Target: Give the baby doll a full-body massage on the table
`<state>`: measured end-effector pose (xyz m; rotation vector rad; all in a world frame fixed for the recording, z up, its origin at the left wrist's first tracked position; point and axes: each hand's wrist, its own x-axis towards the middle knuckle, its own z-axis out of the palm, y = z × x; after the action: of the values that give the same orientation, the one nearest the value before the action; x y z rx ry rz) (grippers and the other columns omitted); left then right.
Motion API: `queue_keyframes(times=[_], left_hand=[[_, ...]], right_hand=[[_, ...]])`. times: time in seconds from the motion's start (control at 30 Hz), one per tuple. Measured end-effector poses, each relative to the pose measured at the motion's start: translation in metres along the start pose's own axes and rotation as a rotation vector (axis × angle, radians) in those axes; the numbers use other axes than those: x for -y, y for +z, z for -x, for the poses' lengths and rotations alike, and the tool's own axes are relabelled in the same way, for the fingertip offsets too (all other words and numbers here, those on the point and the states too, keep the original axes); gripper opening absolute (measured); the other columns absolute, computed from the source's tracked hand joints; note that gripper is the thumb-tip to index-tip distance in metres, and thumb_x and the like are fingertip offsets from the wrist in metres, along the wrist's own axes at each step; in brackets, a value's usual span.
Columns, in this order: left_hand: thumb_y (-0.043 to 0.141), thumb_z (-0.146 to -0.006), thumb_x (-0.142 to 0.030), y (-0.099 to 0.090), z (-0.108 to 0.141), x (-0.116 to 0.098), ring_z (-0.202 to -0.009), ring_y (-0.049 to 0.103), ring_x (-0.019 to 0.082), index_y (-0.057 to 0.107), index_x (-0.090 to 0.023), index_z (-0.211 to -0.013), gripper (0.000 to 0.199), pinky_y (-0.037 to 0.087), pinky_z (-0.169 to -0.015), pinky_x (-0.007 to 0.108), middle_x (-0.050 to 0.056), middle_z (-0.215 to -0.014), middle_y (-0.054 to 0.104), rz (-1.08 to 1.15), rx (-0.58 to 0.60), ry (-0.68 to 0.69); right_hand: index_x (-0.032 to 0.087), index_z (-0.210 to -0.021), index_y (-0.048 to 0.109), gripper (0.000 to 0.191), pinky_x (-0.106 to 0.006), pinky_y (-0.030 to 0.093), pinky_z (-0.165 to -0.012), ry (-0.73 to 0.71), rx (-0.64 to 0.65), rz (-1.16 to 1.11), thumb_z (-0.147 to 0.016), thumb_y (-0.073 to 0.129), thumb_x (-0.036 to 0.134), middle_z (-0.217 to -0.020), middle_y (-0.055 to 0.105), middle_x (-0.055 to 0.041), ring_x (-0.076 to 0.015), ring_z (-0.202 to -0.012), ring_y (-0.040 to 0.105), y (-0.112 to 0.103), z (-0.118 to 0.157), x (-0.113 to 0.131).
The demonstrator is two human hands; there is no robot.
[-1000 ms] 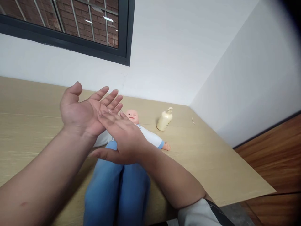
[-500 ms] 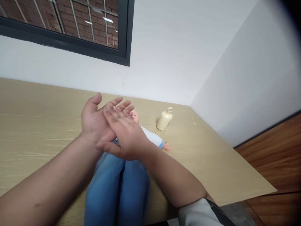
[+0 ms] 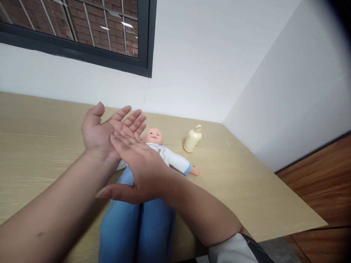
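Both hands slid apart a bit: the open left hand (image 3: 102, 136) faces up, the flat right hand (image 3: 137, 166) rubs its palm, holding nothing, above the baby doll in blue trousers (image 3: 153, 190) mid-frame on the pale wooden tabletop (image 3: 246, 190).

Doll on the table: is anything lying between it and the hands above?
Nothing visible. The left hand and right hand are pressed together over the doll; the bottle stands apart, to the right.
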<state>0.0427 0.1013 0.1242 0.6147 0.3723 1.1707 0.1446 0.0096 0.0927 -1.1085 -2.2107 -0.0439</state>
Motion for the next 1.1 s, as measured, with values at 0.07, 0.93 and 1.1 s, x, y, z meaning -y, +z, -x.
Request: queue_keyframes(times=[0.07, 0.93, 1.1], left_hand=[[0.050, -0.086, -0.063, 0.003, 0.005, 0.008, -0.115, 0.067, 0.033, 0.061, -0.019, -0.109, 0.051, 0.060, -0.092, 0.046, 0.016, -0.114, 0.069, -0.007, 0.011, -0.034], [0.037, -0.098, -0.051, -0.103, -0.040, 0.046, -0.088, 0.067, 0.027, 0.069, -0.021, -0.096, 0.044, 0.045, -0.076, 0.035, 0.006, -0.090, 0.074, -1.640, 0.326, 0.166], [0.036, -0.099, -0.054, -0.113, -0.041, 0.050, -0.082, 0.068, 0.026, 0.070, -0.024, -0.107, 0.046, 0.044, -0.073, 0.034, 0.002, -0.082, 0.075, -1.626, 0.336, 0.137]], right_hand=[[0.004, -0.158, 0.018, 0.109, -0.037, 0.013, -0.130, 0.004, -0.003, 0.026, -0.084, 0.066, 0.067, -0.166, 0.026, -0.0200, -0.0239, -0.158, 0.010, 0.001, 0.000, 0.000], [0.023, -0.129, 0.065, 0.038, -0.037, 0.035, -0.121, -0.038, 0.171, -0.224, -0.094, 0.055, 0.035, -0.134, 0.069, -0.0049, -0.0181, -0.136, 0.056, 0.005, 0.083, -0.035], [0.023, -0.136, 0.060, 0.045, -0.041, 0.018, -0.128, -0.067, 0.288, -0.157, -0.098, 0.051, 0.046, -0.144, 0.062, -0.0052, -0.0187, -0.143, 0.048, 0.015, 0.078, -0.029]])
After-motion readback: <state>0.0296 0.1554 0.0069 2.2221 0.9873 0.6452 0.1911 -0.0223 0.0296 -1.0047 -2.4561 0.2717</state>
